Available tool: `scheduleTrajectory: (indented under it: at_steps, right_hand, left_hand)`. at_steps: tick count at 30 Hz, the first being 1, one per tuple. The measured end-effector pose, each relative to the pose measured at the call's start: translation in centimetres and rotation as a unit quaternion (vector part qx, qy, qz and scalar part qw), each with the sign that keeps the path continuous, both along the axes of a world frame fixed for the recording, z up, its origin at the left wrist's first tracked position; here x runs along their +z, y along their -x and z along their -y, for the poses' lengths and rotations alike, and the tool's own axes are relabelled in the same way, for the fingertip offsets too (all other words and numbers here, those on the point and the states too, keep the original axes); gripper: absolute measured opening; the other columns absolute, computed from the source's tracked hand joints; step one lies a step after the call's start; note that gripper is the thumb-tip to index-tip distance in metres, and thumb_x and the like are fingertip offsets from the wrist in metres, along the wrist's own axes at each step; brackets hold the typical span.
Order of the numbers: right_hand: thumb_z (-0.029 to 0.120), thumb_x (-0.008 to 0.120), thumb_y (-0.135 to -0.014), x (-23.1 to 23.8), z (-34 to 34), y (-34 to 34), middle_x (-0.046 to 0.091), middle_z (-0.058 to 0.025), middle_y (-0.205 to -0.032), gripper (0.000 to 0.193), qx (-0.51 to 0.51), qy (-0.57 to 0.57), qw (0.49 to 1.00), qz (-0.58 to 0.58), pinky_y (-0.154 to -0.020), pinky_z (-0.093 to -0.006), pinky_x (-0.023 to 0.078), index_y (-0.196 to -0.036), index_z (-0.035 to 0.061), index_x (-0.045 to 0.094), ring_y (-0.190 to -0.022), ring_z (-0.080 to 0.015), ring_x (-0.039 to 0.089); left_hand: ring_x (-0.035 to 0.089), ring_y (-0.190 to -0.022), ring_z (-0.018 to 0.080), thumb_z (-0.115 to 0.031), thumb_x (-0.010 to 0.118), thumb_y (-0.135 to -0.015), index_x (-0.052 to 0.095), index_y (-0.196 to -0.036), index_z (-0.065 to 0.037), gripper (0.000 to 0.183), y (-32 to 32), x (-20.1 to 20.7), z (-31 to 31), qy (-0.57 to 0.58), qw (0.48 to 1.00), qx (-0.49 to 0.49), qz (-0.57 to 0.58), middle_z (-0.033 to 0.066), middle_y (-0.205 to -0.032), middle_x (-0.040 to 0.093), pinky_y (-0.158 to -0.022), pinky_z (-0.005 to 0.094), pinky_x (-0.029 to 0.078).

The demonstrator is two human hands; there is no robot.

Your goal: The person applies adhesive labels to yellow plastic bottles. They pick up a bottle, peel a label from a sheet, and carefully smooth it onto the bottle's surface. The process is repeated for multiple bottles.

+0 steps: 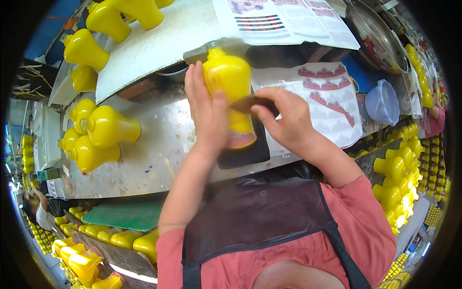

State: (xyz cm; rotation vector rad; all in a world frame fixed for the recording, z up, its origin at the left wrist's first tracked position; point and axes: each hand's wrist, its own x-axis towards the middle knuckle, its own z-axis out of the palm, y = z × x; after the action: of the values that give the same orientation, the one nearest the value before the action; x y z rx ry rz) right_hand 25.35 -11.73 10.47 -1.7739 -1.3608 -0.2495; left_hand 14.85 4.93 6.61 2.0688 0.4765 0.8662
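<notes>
Clock is centred on the work bottle.

Count, big to small: 1 metal table (163, 120); 1 pale board (159, 58) at 11, more printed paper (298, 26) at 1; 1 printed sheet (313, 103) at 3 with rows of red strips; 4 spare bottles (113, 126) on the table at 9, at least 4 more yellow bottles (86, 50) at 10-11; 1 dark pad (243, 159) under the work; 1 blue bucket (382, 103) at 3, past the sheet.

Left hand (206, 106): slightly blurred, fingers extended and together toward 12, laid along the bottle's 9 side; open, not wrapped round it. Right hand (288, 118): in from 4, thumb and fingers pinched tight on the scraper.

Work bottle (228, 72): on the pad, neck at 12, base at 6; glossy yellow, wide shoulder, clear neck, reddish patterned band at base.

Scraper (248, 104): thin, brown, tip toward 9, over the bottle's middle; contact unclear.
</notes>
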Motion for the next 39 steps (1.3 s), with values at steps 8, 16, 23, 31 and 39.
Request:
scheduleTrajectory:
  at_steps: [8,16,23,31,39]
  right_hand:
    - [0.002,0.079,-0.086,3.0,-2.3,-2.6,0.073,-0.0122,-0.094,0.024,-0.076,-0.019,0.997,-0.016,-0.070,-0.0335,0.057,-0.108,0.0032,0.068,-0.080,-0.0276,0.073]
    - [0.012,0.075,-0.089,6.3,-6.6,-4.2,0.076,-0.0124,-0.093,0.019,-0.037,0.050,0.995,0.082,-0.070,-0.0335,0.057,-0.107,0.0075,0.075,-0.080,-0.0271,0.074]
    - [0.013,0.076,-0.088,6.6,-8.0,-5.3,0.076,-0.0111,-0.093,0.019,-0.052,0.103,0.992,0.054,-0.073,-0.0353,0.058,-0.106,0.0091,0.076,-0.082,-0.0288,0.074]
    - [0.001,0.080,-0.075,0.4,-2.4,-2.0,0.074,-0.0065,-0.093,0.030,-0.036,-0.052,0.997,0.043,-0.067,-0.0387,0.056,-0.101,0.0118,0.072,-0.078,-0.0285,0.070]
    - [-0.004,0.078,-0.077,-0.7,0.7,2.2,0.074,-0.0101,-0.095,0.026,0.052,-0.104,0.988,-0.103,-0.068,-0.0363,0.056,-0.099,0.0081,0.070,-0.078,-0.0297,0.070]
  left_hand:
    - [0.018,-0.154,0.0496,-0.026,0.069,-0.087,0.013,-0.162,0.001,0.097,1.1,0.0,0.5,-0.057,0.997,-0.011,-0.054,0.0324,-0.165,0.015,-0.126,0.0538,0.019]
    - [0.016,-0.154,0.0503,-0.028,0.083,-0.077,0.004,-0.162,0.003,0.120,1.1,0.4,1.1,-0.092,0.991,0.008,-0.098,0.0342,-0.165,0.012,-0.126,0.0531,0.020]
    - [0.043,-0.144,0.0358,-0.040,0.059,-0.101,0.008,-0.165,-0.007,0.089,0.7,1.0,1.0,0.388,0.917,-0.084,0.037,0.0191,-0.162,0.034,-0.116,0.0450,0.041]
    - [0.035,-0.151,0.0282,-0.059,0.027,-0.111,0.015,-0.165,-0.005,0.077,2.3,3.1,-0.2,0.513,0.844,-0.108,0.112,0.0132,-0.165,0.033,-0.124,0.0449,0.028]
    - [0.050,-0.138,0.0281,-0.057,0.028,-0.112,0.041,-0.153,-0.004,0.069,1.0,2.1,-0.1,0.607,0.769,-0.148,0.138,0.0137,-0.148,0.054,-0.118,0.0447,0.037]
